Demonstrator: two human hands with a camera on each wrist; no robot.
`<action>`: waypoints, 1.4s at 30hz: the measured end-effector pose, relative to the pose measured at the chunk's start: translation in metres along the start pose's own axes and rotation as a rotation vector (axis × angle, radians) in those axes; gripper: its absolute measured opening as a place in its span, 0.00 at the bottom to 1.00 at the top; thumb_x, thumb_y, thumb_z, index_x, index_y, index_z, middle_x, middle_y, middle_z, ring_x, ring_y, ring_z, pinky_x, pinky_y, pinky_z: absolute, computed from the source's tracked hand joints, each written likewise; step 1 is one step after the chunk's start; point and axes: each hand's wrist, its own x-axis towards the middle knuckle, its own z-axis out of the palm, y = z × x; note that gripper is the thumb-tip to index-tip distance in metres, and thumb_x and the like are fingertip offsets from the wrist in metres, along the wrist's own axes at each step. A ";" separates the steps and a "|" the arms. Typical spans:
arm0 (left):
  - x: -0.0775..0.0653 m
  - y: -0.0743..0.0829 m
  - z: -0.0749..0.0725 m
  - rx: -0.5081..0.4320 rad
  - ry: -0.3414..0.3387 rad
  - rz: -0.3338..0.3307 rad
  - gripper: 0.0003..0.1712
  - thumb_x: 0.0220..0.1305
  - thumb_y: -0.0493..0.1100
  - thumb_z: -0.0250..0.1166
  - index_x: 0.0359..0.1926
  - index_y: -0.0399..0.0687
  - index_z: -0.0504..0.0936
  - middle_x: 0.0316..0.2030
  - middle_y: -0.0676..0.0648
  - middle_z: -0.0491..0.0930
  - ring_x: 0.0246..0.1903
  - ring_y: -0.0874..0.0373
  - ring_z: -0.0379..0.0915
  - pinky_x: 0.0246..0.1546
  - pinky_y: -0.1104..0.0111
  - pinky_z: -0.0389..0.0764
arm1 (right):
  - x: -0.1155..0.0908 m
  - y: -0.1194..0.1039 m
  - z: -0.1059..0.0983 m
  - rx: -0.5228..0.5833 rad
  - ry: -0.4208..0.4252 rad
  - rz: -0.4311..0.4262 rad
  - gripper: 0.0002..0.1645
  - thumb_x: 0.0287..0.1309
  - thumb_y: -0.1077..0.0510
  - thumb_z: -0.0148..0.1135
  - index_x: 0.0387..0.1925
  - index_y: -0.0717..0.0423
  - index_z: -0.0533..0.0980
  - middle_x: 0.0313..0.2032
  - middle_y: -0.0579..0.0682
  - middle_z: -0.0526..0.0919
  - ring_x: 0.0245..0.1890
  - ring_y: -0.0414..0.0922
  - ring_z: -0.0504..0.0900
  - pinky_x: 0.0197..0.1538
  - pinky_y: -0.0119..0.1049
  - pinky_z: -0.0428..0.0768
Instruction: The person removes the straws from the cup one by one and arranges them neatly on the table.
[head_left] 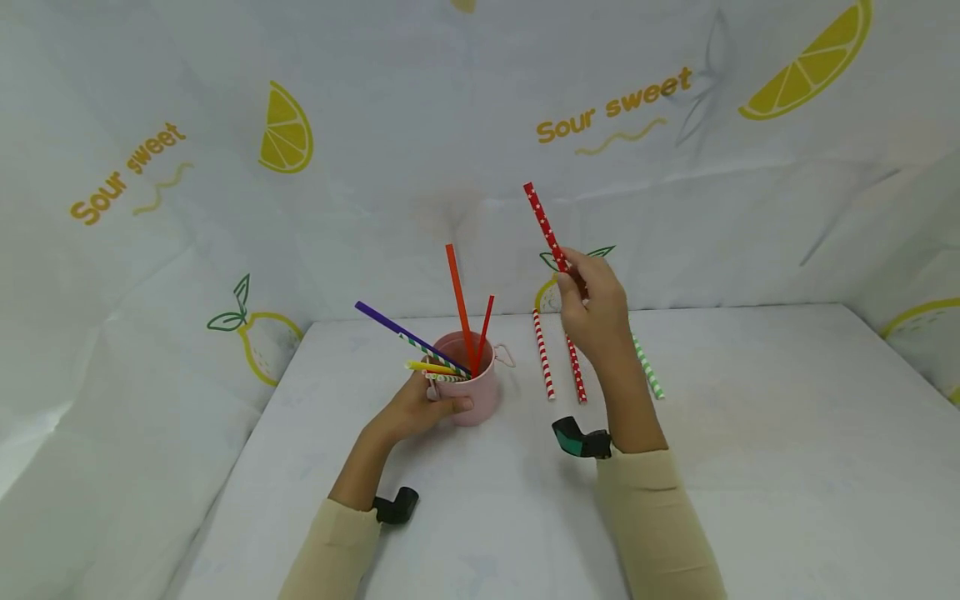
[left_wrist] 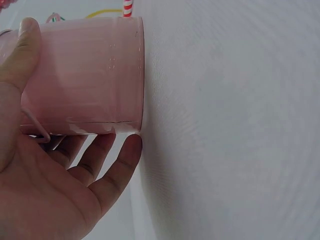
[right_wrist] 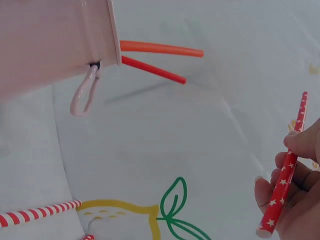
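Note:
My left hand (head_left: 418, 408) grips a pink metal bucket (head_left: 483, 402) that stands on the table, its thumb on the near side and the fingers round the left side. Several drinking straws lean in the bucket, among them a purple straw (head_left: 381, 317), an orange straw (head_left: 457, 283), a red straw (head_left: 486, 323) and a yellow straw (head_left: 418, 366). Up and to the right of the bucket, my right hand (head_left: 602, 308) pinches a red straw with white stars (head_left: 542, 217) between thumb and fingers. In the right wrist view the starred straw (right_wrist: 282, 185) slants across the fingers.
On the white table (head_left: 765, 433) lie a red-and-white striped straw (head_left: 543, 358), a red patterned straw (head_left: 577, 375) and a green-and-white striped straw (head_left: 649, 371), partly behind the right arm. A white lemon-print cloth (head_left: 405, 150) hangs behind the table. A wire handle (right_wrist: 82, 95) juts from the bucket.

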 end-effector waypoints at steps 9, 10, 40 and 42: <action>-0.009 0.025 -0.001 -0.027 -0.015 -0.011 0.46 0.60 0.39 0.74 0.74 0.45 0.59 0.68 0.46 0.67 0.72 0.48 0.54 0.70 0.43 0.55 | -0.003 0.026 -0.032 -0.079 0.089 0.241 0.20 0.69 0.65 0.60 0.61 0.59 0.77 0.42 0.58 0.77 0.40 0.46 0.75 0.42 0.27 0.75; -0.009 0.025 -0.001 -0.027 -0.013 -0.013 0.46 0.60 0.39 0.74 0.74 0.45 0.59 0.68 0.46 0.67 0.72 0.48 0.53 0.70 0.43 0.55 | -0.003 0.029 -0.036 -0.086 0.098 0.267 0.20 0.69 0.64 0.60 0.61 0.59 0.77 0.42 0.58 0.77 0.41 0.46 0.75 0.44 0.28 0.75; -0.009 0.025 -0.002 -0.030 -0.038 0.012 0.46 0.61 0.39 0.73 0.75 0.45 0.57 0.69 0.46 0.66 0.71 0.50 0.54 0.69 0.44 0.58 | -0.034 0.101 -0.085 -0.223 0.059 0.992 0.28 0.72 0.63 0.46 0.72 0.56 0.67 0.63 0.63 0.71 0.59 0.58 0.69 0.58 0.49 0.77; -0.009 0.025 -0.002 -0.032 -0.034 0.009 0.47 0.61 0.38 0.73 0.75 0.44 0.57 0.68 0.46 0.66 0.71 0.49 0.55 0.69 0.44 0.58 | -0.036 0.105 -0.083 -0.231 0.042 1.003 0.29 0.70 0.64 0.48 0.71 0.56 0.68 0.61 0.63 0.73 0.55 0.57 0.70 0.53 0.46 0.79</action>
